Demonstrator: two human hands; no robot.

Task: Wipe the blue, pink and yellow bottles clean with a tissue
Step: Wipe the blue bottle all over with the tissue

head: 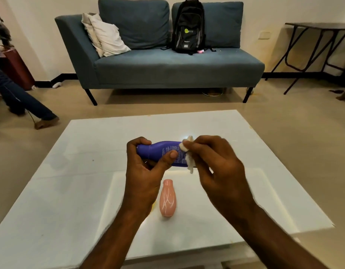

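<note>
Left hand (143, 171) grips the blue bottle (158, 150), right hand (216, 162) pinches tissue (189, 163) against it; pink bottle (167, 199) beside the left wrist likely awaits.

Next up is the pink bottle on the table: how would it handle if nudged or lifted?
The pink bottle looks like smooth, rounded plastic, so it is probably stiff and slightly slippery. It seems small and likely light, so a nudge might slide or topple it on the glossy white table.
</note>
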